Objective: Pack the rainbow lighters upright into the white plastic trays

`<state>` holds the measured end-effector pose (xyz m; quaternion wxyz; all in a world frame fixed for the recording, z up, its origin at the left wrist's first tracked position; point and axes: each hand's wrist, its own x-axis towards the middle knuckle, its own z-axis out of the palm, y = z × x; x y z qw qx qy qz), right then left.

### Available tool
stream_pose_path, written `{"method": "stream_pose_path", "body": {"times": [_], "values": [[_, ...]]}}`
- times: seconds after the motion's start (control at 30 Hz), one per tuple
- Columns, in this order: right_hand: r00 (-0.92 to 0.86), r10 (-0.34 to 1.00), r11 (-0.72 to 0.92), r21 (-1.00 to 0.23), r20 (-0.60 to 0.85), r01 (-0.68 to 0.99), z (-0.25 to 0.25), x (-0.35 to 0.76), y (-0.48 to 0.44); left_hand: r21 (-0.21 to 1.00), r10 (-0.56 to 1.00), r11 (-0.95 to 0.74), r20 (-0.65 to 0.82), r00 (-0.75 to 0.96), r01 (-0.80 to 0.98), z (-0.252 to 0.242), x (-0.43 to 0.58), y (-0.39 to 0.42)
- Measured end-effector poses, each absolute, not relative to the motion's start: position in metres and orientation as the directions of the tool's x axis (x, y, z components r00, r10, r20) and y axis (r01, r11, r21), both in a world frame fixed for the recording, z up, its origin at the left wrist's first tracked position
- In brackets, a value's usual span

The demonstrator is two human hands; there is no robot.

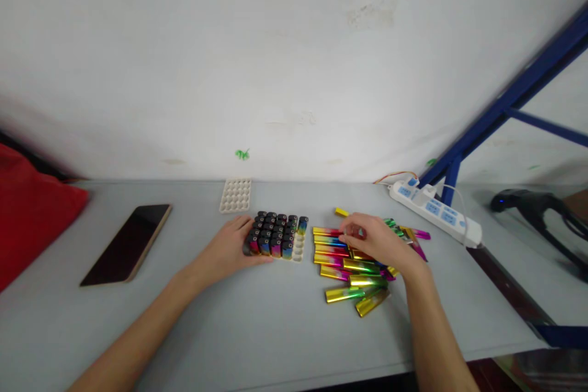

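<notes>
Grey table (220, 331): left hand (229, 242) clasps racked lighters (275, 236), markings illegible; right hand (376, 237), grip unclear.

Two hands, one left hand (229, 245) and one right hand (374, 237), were over one tabletop (257, 331), with two white trays (236, 195), one phone (126, 245) and one power strip (420, 201); about twenty upright lighters (276, 248) stood in one tray, packed too tightly for an exact count, and at least ten loose lighters (340, 294) lay overlapping
</notes>
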<state>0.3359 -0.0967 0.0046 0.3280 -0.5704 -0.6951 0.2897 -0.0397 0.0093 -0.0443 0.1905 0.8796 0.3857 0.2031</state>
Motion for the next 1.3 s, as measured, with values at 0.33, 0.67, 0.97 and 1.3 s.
{"method": "stream_pose_path", "body": {"times": [0.33, 0.67, 0.97, 1.3], "values": [[-0.205, 0.975, 0.124, -0.567, -0.081, 0.814, 0.004, 0.328, -0.104, 0.487, 0.758, -0.627, 0.2, 0.621, 0.609, -0.041, -0.039, 0.009], [-0.221, 0.975, 0.179, -0.518, -0.019, 0.837, -0.009, 0.325, -0.098, 0.481, 0.753, -0.632, 0.196, 0.628, 0.607, -0.042, -0.04, 0.009], [-0.125, 0.983, 0.185, -0.75, 0.136, 0.634, -0.002, 0.316, -0.097, 0.501, 0.759, -0.615, 0.168, 0.629, 0.608, -0.04, -0.038, 0.008], [0.357, 0.913, 0.2, -0.979, 0.198, 0.033, -0.009, 0.289, -0.079, 0.474, 0.752, -0.63, 0.175, 0.635, 0.616, -0.045, -0.04, 0.01]]}}
